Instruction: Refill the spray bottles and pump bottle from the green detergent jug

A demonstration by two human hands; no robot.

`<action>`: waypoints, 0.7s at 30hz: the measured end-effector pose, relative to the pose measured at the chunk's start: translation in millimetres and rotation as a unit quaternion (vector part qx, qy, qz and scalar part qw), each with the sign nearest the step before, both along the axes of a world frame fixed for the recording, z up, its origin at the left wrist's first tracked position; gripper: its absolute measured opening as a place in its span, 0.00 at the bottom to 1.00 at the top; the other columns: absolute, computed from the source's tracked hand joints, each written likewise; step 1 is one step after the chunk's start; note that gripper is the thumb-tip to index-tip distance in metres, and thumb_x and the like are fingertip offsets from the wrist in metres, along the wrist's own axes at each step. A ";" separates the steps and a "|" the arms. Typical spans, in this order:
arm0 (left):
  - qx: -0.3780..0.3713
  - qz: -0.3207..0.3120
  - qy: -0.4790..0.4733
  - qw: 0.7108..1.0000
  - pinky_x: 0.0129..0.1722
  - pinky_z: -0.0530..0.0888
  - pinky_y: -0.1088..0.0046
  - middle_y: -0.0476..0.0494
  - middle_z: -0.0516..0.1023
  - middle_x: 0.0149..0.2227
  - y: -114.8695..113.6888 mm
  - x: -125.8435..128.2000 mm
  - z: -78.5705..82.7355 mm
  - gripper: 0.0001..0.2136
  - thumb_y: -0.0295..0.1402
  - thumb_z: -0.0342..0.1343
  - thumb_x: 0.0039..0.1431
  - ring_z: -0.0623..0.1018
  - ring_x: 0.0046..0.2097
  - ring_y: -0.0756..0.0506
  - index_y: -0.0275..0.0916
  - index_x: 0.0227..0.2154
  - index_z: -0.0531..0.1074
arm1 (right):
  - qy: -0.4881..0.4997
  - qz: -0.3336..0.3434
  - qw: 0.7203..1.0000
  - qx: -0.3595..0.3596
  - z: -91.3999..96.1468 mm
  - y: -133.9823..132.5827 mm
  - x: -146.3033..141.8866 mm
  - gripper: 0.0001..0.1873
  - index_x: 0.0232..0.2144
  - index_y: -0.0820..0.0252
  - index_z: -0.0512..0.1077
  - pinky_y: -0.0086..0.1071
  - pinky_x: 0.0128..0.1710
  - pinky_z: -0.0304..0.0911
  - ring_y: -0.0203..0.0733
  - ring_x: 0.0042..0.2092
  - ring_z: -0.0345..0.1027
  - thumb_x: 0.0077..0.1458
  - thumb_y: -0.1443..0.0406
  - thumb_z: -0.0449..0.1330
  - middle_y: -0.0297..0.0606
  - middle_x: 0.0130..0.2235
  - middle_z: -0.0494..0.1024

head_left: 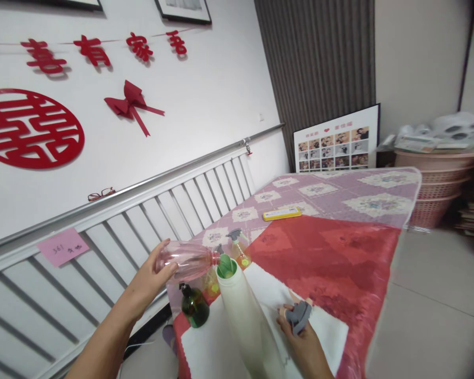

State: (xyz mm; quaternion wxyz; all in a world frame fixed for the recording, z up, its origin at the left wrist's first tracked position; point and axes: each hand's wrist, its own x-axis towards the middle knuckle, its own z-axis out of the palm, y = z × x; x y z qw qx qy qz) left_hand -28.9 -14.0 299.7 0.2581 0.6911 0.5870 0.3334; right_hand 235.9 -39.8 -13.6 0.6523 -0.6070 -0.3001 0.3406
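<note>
A person's left hand [164,266] tips a clear pink bottle [189,259] almost level, fingers clamped around its base, the neck at the left rim of a tall pale-green container [245,316]; whether the two touch cannot be told. A green piece [226,267] sits in the container's mouth. To the right, the right hand [302,342] grips a grey spray head [299,317], its fingers closed on it, over a white cloth [324,318] and well inside the right edge of the counter [383,181].

Room is tighter on the left: a dark green pump bottle [195,308] stands near the counter's left edge, below the pink bottle, and a spray bottle [242,255] with yellowish liquid stands just beyond the container's mouth. A white railing [205,205] runs along that side.

Toward the far right, a red cloth [312,252] opens a broad stretch between the white cloth and a yellow case [282,213]. Past the right edge spreads tiled floor [438,273].
</note>
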 end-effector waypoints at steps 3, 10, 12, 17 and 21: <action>-0.003 -0.006 0.006 1.000 0.50 0.69 0.59 0.35 0.67 0.57 0.9 0.2 -0.1 0.36 0.49 0.52 0.54 0.69 0.55 0.35 0.41 0.63 0.52 | 0.008 0.005 1.000 -0.001 -2.0 0.9 -0.4 0.26 0.37 0.56 0.70 0.36 0.38 0.72 0.52 0.40 0.78 0.40 0.46 0.61 0.39 0.34 0.82; 0.006 -0.008 -0.003 1.000 0.50 0.70 0.59 0.35 0.66 0.59 2.0 -1.4 0.0 0.36 0.48 0.54 0.53 0.70 0.56 0.35 0.41 0.63 0.53 | 0.005 0.007 1.000 -0.009 -7.0 3.4 0.2 0.27 0.38 0.56 0.69 0.38 0.43 0.70 0.52 0.43 0.77 0.39 0.46 0.60 0.41 0.38 0.81; 0.009 -0.012 -0.007 1.000 0.50 0.70 0.58 0.34 0.65 0.60 2.8 -1.8 -0.2 0.37 0.48 0.54 0.52 0.70 0.56 0.34 0.40 0.63 0.53 | -0.005 0.007 1.000 -0.014 -6.2 2.9 0.3 0.26 0.37 0.56 0.70 0.38 0.45 0.69 0.52 0.43 0.76 0.39 0.46 0.60 0.41 0.38 0.81; -0.001 -0.016 0.000 1.000 0.53 0.69 0.59 0.35 0.60 0.63 2.1 -0.7 1.4 0.36 0.48 0.53 0.53 0.68 0.58 0.35 0.41 0.63 0.51 | 0.008 0.010 1.000 -0.007 -5.8 2.4 0.5 0.27 0.38 0.57 0.70 0.38 0.42 0.70 0.51 0.40 0.77 0.40 0.47 0.60 0.41 0.37 0.81; 0.002 -0.012 0.002 1.000 0.53 0.69 0.59 0.36 0.63 0.62 0.4 0.7 2.8 0.37 0.48 0.53 0.53 0.68 0.59 0.35 0.41 0.63 0.51 | 0.018 0.000 1.000 0.003 -3.1 1.5 0.4 0.25 0.36 0.57 0.71 0.38 0.40 0.71 0.51 0.39 0.78 0.39 0.48 0.62 0.41 0.37 0.82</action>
